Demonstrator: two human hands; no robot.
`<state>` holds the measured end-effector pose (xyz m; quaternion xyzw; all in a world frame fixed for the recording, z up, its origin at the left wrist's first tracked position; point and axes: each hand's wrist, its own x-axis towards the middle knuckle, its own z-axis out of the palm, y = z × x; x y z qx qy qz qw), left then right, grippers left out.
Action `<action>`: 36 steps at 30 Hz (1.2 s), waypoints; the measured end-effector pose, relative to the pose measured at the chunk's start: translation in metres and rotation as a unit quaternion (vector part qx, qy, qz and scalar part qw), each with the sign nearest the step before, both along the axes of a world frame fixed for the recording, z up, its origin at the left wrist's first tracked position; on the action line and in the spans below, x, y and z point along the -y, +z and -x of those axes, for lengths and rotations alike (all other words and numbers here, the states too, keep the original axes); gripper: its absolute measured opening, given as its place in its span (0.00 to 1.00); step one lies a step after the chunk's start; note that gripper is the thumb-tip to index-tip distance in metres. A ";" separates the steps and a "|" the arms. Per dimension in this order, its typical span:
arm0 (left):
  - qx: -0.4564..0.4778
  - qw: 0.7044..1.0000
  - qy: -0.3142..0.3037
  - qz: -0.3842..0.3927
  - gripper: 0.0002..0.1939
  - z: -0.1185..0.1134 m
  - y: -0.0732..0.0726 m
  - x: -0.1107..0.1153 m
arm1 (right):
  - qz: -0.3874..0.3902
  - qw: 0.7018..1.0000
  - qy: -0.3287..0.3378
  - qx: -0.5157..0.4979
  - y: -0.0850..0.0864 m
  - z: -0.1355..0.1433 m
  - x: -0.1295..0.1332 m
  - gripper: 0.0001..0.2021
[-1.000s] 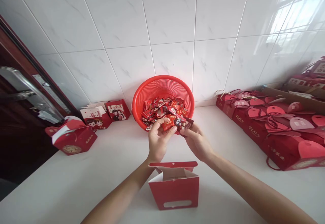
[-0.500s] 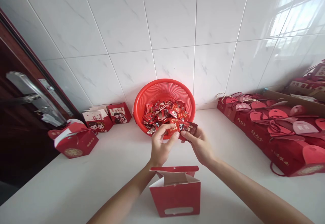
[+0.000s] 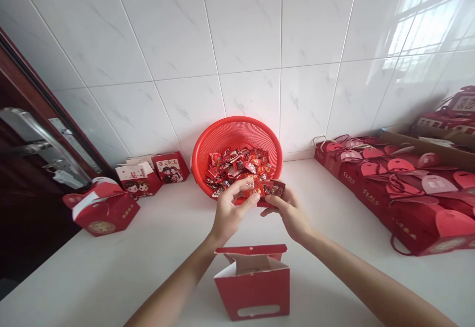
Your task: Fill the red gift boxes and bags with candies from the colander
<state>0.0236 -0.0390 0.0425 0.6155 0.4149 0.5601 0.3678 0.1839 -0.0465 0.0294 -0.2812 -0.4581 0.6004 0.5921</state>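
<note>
Wrapped candies [image 3: 237, 161] fill the lower part of a red mesh basket [image 3: 237, 124] that leans against the wall. Over its front rim, my left hand [image 3: 229, 209] pinches an orange-red candy packet [image 3: 257, 187]. My right hand [image 3: 291, 211] is beside it, its fingers closed on a dark red candy packet [image 3: 276, 188]. The two packets overlap between the hands. Below my hands a red paper box [image 3: 256, 290] stands upright with its top open, its white inner sides showing. What lies inside it cannot be made out.
Filled-looking red boxes with handles [image 3: 374, 193] stand in rows at the right, a cardboard carton [image 3: 419, 144] behind them. At the left are small printed boxes [image 3: 170, 167], a red handled box [image 3: 107, 213] and a door handle [image 3: 44, 144].
The whole view has shifted slightly, so things appear a little further left. Both hands still hold packets, now drawn slightly closer over one another.
</note>
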 end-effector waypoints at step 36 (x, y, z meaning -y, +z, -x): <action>0.133 0.986 -0.056 0.082 0.22 0.012 0.018 -0.007 | -0.040 0.988 0.149 0.028 0.017 -0.004 -0.008 0.26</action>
